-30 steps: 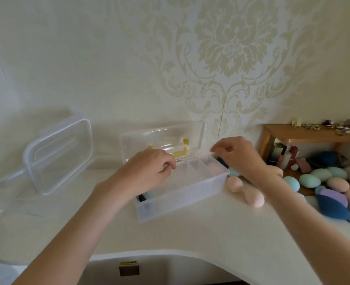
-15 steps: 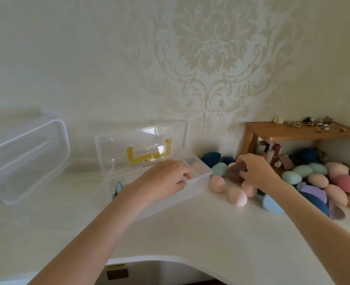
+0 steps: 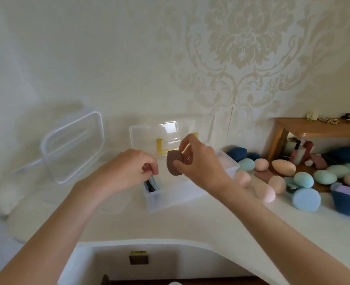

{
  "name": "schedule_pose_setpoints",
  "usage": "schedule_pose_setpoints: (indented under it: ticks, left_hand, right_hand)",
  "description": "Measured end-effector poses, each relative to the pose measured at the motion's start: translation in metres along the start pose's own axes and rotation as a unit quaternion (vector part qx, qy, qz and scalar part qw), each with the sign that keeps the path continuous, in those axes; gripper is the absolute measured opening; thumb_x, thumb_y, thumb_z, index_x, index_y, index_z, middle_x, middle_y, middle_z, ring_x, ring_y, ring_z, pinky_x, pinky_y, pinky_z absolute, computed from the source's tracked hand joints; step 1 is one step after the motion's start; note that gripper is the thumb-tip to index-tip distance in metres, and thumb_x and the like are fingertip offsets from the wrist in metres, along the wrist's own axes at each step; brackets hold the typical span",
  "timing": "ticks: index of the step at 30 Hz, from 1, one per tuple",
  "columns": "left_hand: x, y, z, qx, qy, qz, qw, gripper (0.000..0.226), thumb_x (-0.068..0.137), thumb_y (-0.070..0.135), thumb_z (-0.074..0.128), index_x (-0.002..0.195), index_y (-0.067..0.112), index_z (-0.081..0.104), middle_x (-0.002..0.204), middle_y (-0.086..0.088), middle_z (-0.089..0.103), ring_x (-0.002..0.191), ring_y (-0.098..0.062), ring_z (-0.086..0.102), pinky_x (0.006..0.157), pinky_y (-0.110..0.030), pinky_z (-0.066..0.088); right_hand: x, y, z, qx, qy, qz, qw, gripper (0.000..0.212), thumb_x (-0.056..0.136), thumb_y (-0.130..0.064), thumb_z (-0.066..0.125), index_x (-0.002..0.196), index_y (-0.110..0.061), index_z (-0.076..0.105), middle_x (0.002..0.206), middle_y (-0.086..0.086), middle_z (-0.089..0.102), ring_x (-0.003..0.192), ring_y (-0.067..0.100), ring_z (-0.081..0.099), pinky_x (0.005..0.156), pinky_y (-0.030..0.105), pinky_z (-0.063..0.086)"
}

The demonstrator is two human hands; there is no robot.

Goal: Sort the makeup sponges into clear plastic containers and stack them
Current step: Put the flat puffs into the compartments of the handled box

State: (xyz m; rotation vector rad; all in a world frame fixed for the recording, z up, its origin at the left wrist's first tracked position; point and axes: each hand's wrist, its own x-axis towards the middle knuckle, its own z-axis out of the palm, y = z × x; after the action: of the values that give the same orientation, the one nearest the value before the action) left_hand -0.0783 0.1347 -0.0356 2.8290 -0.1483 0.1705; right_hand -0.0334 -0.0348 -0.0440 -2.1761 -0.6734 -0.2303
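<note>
Over the clear container (image 3: pixel 176 199), right hand (image 3: pixel 198 163) now holds a brown sponge (image 3: pixel 173 162).

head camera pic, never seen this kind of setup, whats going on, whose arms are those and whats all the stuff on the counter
There is no machine here. The camera sits on a person's head and looks forward and down, so the two bare arms reaching in from below are the wearer's own.

The right hand pinches a flat brown makeup sponge above an open clear plastic container, whose lid with a yellow handle stands up behind it. The left hand has curled fingers at the container's left end, where a few sponges already stand.

Everything rests on a white counter. To the right lies a pile of loose sponges in pink, teal, blue and purple. To the left a second, empty clear container leans against the wall. A small wooden shelf stands far right.
</note>
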Motion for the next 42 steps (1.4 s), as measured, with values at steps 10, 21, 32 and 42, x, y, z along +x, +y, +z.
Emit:
schedule_pose_setpoints:
  ticks: [10, 21, 32, 42]
  left_hand:
    - [0.003, -0.007, 0.01, -0.019, -0.061, -0.002, 0.998, 0.027, 0.081, 0.008, 0.062, 0.107, 0.017, 0.065, 0.111, 0.005, 0.065, 0.097, -0.007, 0.059, 0.092, -0.024, 0.046]
    - [0.006, -0.005, 0.009, -0.057, -0.025, 0.004, 0.998, 0.019, 0.077, 0.001, 0.061, 0.091, 0.013, 0.064, 0.085, 0.011, 0.046, 0.08, -0.003, 0.057, 0.081, -0.019, 0.048]
    - [0.012, 0.007, 0.013, -0.002, 0.048, 0.01, 0.999, 0.015, 0.084, 0.008, 0.051, 0.093, 0.012, 0.063, 0.102, -0.002, 0.06, 0.095, -0.02, 0.06, 0.084, -0.033, 0.047]
    - [0.037, 0.03, 0.028, -0.053, 0.0, 0.072, 0.996, 0.016, 0.088, 0.02, 0.053, 0.103, 0.019, 0.06, 0.111, 0.006, 0.063, 0.107, -0.01, 0.057, 0.092, -0.029, 0.046]
  right_hand:
    - [-0.001, 0.001, 0.039, -0.113, -0.003, -0.06, 0.992, 0.01, 0.09, -0.015, 0.049, 0.093, -0.013, 0.041, 0.082, 0.012, 0.067, 0.075, 0.03, 0.06, 0.068, 0.039, 0.049]
    - [0.003, -0.003, 0.039, -0.024, 0.059, -0.062, 0.996, 0.015, 0.088, -0.01, 0.053, 0.089, -0.014, 0.039, 0.059, 0.0, 0.05, 0.058, 0.02, 0.046, 0.06, 0.029, 0.041]
    - [-0.001, 0.011, 0.048, -0.185, -0.066, -0.067, 0.978, 0.032, 0.095, -0.009, 0.039, 0.118, -0.009, 0.061, 0.105, 0.014, 0.068, 0.11, 0.028, 0.046, 0.088, 0.031, 0.041]
    - [0.017, 0.063, -0.059, -0.183, 0.054, 0.094, 0.977, 0.023, 0.091, -0.006, 0.043, 0.097, -0.005, 0.066, 0.087, 0.008, 0.07, 0.081, 0.022, 0.062, 0.075, 0.028, 0.052]
